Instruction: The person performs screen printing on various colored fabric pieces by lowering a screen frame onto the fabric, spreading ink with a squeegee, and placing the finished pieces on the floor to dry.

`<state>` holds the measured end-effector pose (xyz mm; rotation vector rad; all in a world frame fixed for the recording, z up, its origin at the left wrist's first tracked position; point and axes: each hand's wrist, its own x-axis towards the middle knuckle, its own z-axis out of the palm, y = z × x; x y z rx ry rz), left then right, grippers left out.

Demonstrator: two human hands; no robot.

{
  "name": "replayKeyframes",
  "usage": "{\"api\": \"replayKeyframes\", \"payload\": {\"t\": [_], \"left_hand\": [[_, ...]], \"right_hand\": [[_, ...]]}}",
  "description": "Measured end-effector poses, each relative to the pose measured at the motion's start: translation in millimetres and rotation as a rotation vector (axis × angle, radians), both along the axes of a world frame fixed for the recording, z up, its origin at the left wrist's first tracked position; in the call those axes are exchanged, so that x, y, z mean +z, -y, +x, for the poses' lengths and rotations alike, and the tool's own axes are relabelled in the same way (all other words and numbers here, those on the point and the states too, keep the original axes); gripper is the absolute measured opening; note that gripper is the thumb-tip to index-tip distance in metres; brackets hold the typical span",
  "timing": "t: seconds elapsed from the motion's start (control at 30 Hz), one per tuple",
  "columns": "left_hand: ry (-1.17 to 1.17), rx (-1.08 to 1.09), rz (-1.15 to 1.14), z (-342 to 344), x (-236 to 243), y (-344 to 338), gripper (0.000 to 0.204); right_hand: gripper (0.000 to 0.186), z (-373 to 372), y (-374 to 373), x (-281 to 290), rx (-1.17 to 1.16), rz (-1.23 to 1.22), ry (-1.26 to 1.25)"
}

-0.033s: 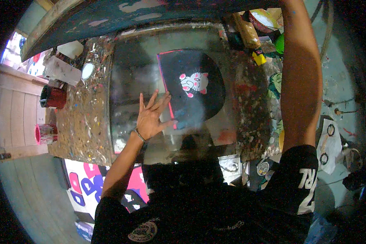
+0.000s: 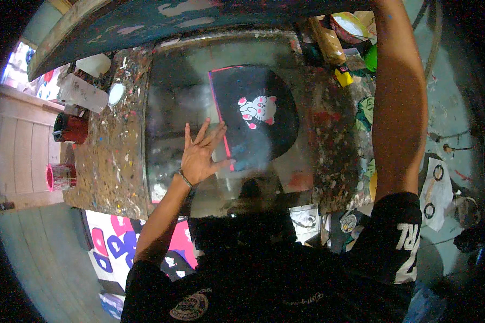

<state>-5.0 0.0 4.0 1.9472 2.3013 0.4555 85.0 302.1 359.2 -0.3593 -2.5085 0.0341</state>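
My left hand (image 2: 200,156) lies open with its fingers spread on a smooth, glass-like plate (image 2: 172,102). Its thumb and a fingertip touch the pink straight edge of a black, rounded cut piece (image 2: 275,140) that looks like fabric. On that piece is a printed white and pink cat (image 2: 261,109), turned sideways. My right forearm (image 2: 399,97) reaches up along the right side, and its hand is out of the picture beyond the top edge. Above the plate, a large wood-edged frame (image 2: 199,22) with a dark, paint-smeared face is raised, close to where my right arm leaves view.
The paint-spattered bench (image 2: 113,167) borders the plate. On its left stand a translucent bottle (image 2: 83,92), a dark red tub (image 2: 71,128) and a pink-rimmed cup (image 2: 62,177). A bowl (image 2: 349,27) and a green rag (image 2: 365,113) sit at right. Several printed pieces (image 2: 116,245) lie below.
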Motion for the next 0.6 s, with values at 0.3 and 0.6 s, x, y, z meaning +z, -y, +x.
{"api": "replayKeyframes", "payload": {"t": [0.3, 0.6], "left_hand": [[-0.041, 0.008, 0.013, 1.8, -3.6, 5.2, 0.092], [-0.044, -0.009, 0.000, 0.3, -1.9, 5.4, 0.092]], "right_hand": [[0.064, 1.4, 4.1, -1.7, 0.000, 0.012, 0.005], [0.057, -1.0, -3.7, -5.6, 0.059, 0.001, -0.033]]}}
